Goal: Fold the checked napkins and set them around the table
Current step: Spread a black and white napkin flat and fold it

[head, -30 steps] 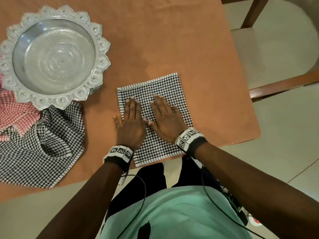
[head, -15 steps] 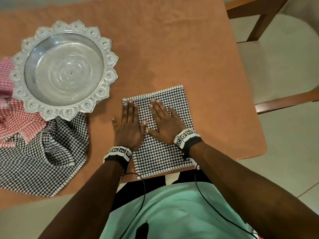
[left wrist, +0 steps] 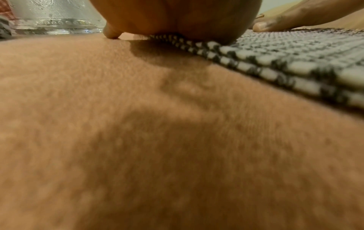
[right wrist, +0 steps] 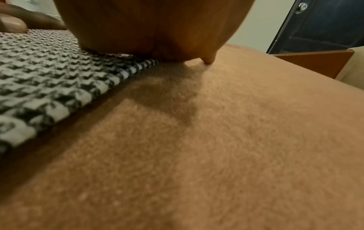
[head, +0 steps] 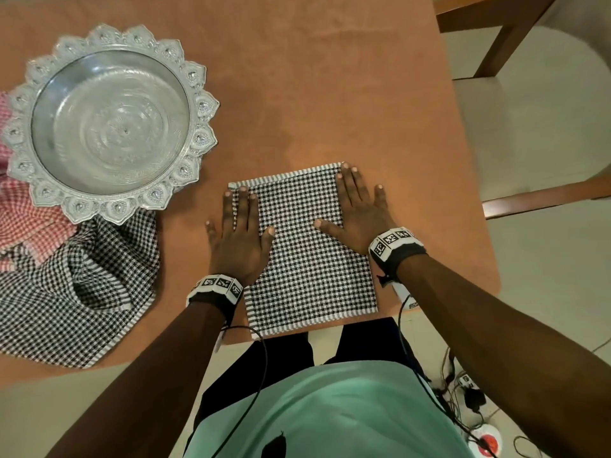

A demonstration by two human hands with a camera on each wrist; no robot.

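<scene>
Folded napkin (head: 305, 249): long axis runs away from the body | left hand (head: 238, 236) flat on left edge | right hand (head: 357, 216) flat on right edge | equally near; nothing gripped

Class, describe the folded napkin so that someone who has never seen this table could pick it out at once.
On the orange-brown table, right of the scalloped silver metal bowl, lies a black-and-white checked napkin at the near edge. Unlike the crumpled checked cloth beside the bowl, it is folded flat and rectangular.
</scene>
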